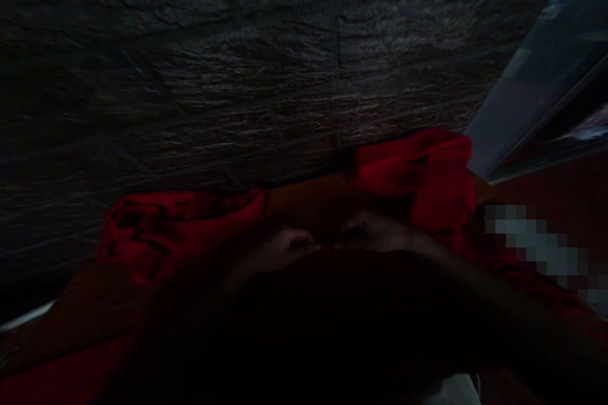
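Note:
The view is very dark. Near the middle, my left hand [287,248] is closed, with its thumb and fingers curled together. A short gap to its right, my right hand [375,231] is closed in a similar pinch, its fingertips turned towards the left hand. Whatever the fingers hold is lost in shadow; only a faint dark red patch shows between them. Beyond the left hand lies a crumpled red cloth [156,240] with dark markings. Another red cloth [441,183] is heaped past the right hand.
A brown wooden table [304,202] lies under the cloths, against a rough block wall [266,88]. At right stands a pale frame [508,101], like a doorway. More red fabric [61,373] is at lower left. Something white [456,390] shows at the bottom edge.

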`<action>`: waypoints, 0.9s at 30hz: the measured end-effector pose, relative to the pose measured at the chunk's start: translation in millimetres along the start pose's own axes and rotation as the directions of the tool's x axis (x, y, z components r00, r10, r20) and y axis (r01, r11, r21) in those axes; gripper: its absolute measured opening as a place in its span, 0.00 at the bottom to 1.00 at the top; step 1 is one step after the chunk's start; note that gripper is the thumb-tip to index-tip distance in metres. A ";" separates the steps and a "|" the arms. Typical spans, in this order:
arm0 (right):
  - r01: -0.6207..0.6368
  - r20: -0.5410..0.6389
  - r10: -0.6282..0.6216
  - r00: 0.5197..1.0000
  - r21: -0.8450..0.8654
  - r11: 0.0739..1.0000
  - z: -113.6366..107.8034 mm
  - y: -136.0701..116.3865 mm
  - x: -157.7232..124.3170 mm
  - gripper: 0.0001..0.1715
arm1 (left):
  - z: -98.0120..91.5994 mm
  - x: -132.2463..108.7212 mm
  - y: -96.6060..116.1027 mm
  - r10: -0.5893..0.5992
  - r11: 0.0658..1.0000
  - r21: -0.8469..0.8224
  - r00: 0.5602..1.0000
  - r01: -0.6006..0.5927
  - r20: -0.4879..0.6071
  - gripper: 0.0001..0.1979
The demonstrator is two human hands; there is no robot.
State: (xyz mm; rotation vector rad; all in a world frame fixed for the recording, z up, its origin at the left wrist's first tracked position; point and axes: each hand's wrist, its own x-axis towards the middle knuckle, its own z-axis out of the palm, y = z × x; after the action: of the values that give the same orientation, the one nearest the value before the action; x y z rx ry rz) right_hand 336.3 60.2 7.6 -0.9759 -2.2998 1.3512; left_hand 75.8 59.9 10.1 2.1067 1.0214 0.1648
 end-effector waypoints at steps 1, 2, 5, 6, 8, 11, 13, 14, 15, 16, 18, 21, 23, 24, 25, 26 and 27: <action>0.011 0.001 -0.011 1.000 -0.015 1.000 0.7 -1.4 0.3 0.21 | 0.0 0.1 0.1 0.017 1.000 0.001 1.000 -0.017 -0.002 0.20; 0.023 -0.001 -0.023 1.000 -0.033 0.999 1.4 -2.7 0.7 0.21 | -0.1 0.2 0.3 0.033 0.999 0.003 0.999 -0.033 -0.006 0.20; 0.046 -0.014 -0.048 0.999 -0.108 0.993 3.7 -5.3 2.4 0.19 | -0.1 0.3 0.6 0.030 1.000 0.004 0.999 -0.030 -0.012 0.19; 0.051 -0.023 -0.055 0.998 -0.132 0.990 4.4 -5.5 3.1 0.19 | -0.1 0.3 0.6 0.014 1.000 0.001 1.000 -0.014 -0.006 0.19; 0.074 -0.037 -0.081 0.996 -0.173 0.982 5.5 -4.4 4.6 0.17 | -0.1 0.3 0.2 -0.017 1.000 -0.002 1.000 0.017 0.005 0.20; 0.120 -0.048 -0.132 0.990 -0.207 0.971 7.0 0.1 6.7 0.14 | 0.1 0.6 -1.1 -0.021 0.999 0.026 1.000 0.021 -0.014 0.21; 0.131 -0.050 -0.143 0.988 -0.191 0.973 7.7 3.5 7.7 0.12 | 0.1 0.9 -1.5 -0.020 0.999 0.025 1.000 0.020 -0.020 0.22; 0.132 -0.055 -0.144 0.988 -0.179 0.975 8.0 4.9 8.1 0.12 | 0.1 0.9 -1.4 -0.024 1.000 0.015 1.000 0.024 -0.015 0.22; 0.133 -0.060 -0.145 0.988 -0.170 0.976 8.1 5.9 8.6 0.11 | 0.0 1.0 -1.1 -0.029 1.000 0.005 1.000 0.029 -0.007 0.22; 0.137 -0.063 -0.149 0.987 -0.164 0.977 8.2 6.6 8.9 0.11 | -0.1 1.0 -0.7 -0.033 0.999 0.000 0.999 0.033 0.000 0.22; 0.144 -0.067 -0.158 0.985 -0.173 0.974 8.0 6.8 9.5 0.10 | -0.4 0.9 0.6 -0.040 0.999 0.002 0.999 0.040 0.001 0.22; 0.159 -0.070 -0.177 0.982 -0.213 0.964 7.4 4.3 9.7 0.09 | -1.0 0.9 3.1 -0.044 0.999 0.014 0.999 0.044 -0.013 0.21; 0.179 -0.069 -0.199 0.978 -0.226 0.958 7.6 1.8 9.4 0.09 | -1.4 0.9 4.2 -0.050 0.999 0.018 0.999 0.051 -0.016 0.20; 0.187 -0.070 -0.207 0.976 -0.223 0.957 7.9 0.7 9.3 0.09 | -1.5 0.8 4.4 -0.056 0.998 0.016 0.998 0.056 -0.015 0.20; 0.192 -0.073 -0.212 0.975 -0.218 0.957 8.5 -0.1 9.2 0.11 | -1.6 0.8 4.2 -0.060 0.998 0.012 0.998 0.060 -0.014 0.20; 0.194 -0.075 -0.214 0.974 -0.214 0.957 9.1 -0.6 9.2 0.12 | -1.6 0.7 3.7 -0.060 0.998 0.009 0.998 0.060 -0.015 0.20; 0.193 -0.076 -0.213 0.974 -0.213 0.958 9.8 -0.6 9.4 0.14 | -1.5 0.7 3.0 -0.054 0.998 0.008 0.998 0.055 -0.016 0.20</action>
State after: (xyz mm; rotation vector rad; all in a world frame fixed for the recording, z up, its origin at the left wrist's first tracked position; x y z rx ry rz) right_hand 323.7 60.1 2.4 -0.8162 -2.4221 0.9791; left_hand 77.5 60.1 13.1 2.0855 1.0893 0.1507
